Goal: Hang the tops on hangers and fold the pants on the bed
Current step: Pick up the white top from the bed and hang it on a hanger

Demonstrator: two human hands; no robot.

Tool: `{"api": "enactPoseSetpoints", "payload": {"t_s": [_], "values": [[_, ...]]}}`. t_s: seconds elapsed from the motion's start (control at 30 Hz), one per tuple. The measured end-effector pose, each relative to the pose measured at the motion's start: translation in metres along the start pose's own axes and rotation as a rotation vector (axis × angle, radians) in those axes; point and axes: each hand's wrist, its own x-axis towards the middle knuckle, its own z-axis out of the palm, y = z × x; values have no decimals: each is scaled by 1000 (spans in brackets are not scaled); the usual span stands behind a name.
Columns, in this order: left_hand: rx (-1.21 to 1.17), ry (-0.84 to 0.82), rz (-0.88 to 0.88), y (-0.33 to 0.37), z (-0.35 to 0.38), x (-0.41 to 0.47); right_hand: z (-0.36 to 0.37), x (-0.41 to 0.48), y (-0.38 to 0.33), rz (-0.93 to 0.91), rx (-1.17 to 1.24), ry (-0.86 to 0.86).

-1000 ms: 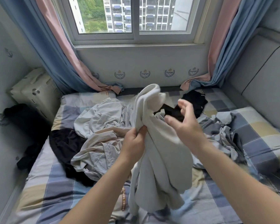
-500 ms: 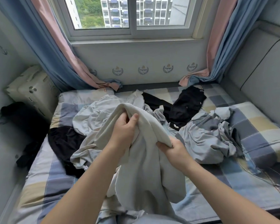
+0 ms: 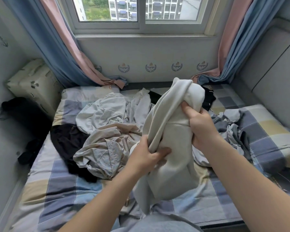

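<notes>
Both hands, left hand (image 3: 146, 152) and right hand (image 3: 200, 125), are gripping a cream garment (image 3: 170, 131) above the bed (image 3: 60, 181); sorting appears underway, and identifying it as top or pants likely comes next.

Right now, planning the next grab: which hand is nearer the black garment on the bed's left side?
Left. Both grip the cream garment: the left hand is right of the black garment, the right hand farther right and higher up.

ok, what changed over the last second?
Right hand went from open beside the cream garment to gripping its upper part; left hand regripped lower down. Garment dipped, then rose again. Clothes pile on the bed unchanged.
</notes>
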Motion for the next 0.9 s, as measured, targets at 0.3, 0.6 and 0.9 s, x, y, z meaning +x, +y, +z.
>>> {"api": "enactPoseSetpoints", "payload": {"t_s": [0.3, 0.6, 0.9], "values": [[9, 10, 130, -2, 0, 18, -18, 13, 2, 163, 78, 56], [-588, 129, 26, 49, -29, 25, -38, -24, 42, 31, -522, -462], [-573, 109, -81, 38, -31, 18, -39, -32, 128, 96, -881, -336]]}}
